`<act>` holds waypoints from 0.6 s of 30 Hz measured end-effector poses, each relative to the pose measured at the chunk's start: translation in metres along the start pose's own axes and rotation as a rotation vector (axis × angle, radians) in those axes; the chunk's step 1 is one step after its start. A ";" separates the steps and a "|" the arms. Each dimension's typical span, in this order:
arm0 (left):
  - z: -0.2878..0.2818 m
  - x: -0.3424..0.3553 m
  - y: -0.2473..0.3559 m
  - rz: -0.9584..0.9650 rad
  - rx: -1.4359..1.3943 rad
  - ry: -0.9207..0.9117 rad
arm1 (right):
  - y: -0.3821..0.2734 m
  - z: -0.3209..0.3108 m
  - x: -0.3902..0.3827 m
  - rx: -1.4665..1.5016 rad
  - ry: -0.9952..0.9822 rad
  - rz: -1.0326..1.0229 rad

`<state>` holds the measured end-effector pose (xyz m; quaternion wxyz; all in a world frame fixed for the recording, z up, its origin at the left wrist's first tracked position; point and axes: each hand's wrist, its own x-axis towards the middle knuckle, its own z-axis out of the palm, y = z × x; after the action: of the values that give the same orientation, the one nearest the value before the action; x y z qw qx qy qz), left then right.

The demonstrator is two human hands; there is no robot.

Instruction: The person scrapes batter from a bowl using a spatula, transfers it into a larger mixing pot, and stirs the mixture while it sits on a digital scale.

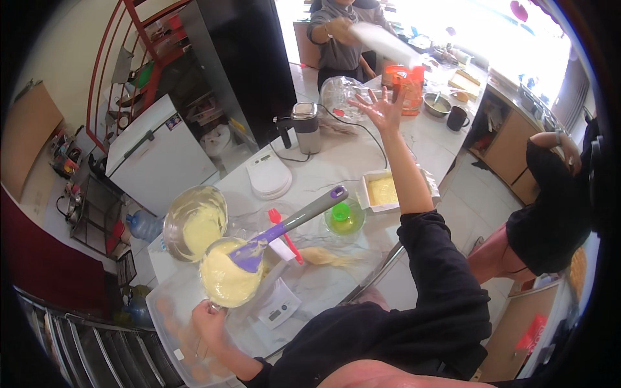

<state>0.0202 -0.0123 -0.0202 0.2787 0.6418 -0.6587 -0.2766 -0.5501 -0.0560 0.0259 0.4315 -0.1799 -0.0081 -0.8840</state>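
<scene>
My left hand (208, 318) grips the handle of a bowl-shaped jug (228, 284) filled with pale yellow batter. A spatula (278, 231) with a purple blade and grey handle lies across the jug, its blade in the batter. Behind it a steel mixing bowl (173, 223) leans, batter coating its inside. My right hand (381, 111) is raised over the far part of the table, fingers spread and holding nothing. Across from me a person's hand (344, 30) holds a blurred white sheet-like thing (386, 44), which is apart from my fingers.
Around the table (310, 184) stand a white scale (268, 174), a grey appliance (306, 127), a lined pan (383, 192) of batter, a glass bowl (350, 224) with a green item, and a red utensil (289, 240). A clear tub (169, 333) with eggs sits near left. Another person (550, 200) stands right.
</scene>
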 end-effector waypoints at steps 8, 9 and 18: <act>-0.001 -0.005 0.025 -0.012 0.119 -0.013 | -0.015 -0.033 0.061 -0.847 -0.138 -0.258; -0.001 -0.006 0.026 -0.024 0.135 -0.001 | -0.002 -0.021 0.058 -0.436 -0.033 -0.147; 0.007 0.001 0.004 0.024 0.042 0.007 | 0.000 -0.001 0.012 -0.237 -0.081 0.200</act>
<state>0.0122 -0.0133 -0.0217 0.2710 0.6404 -0.6711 -0.2571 -0.5571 -0.0658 0.0290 0.4923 -0.2650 0.0970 -0.8234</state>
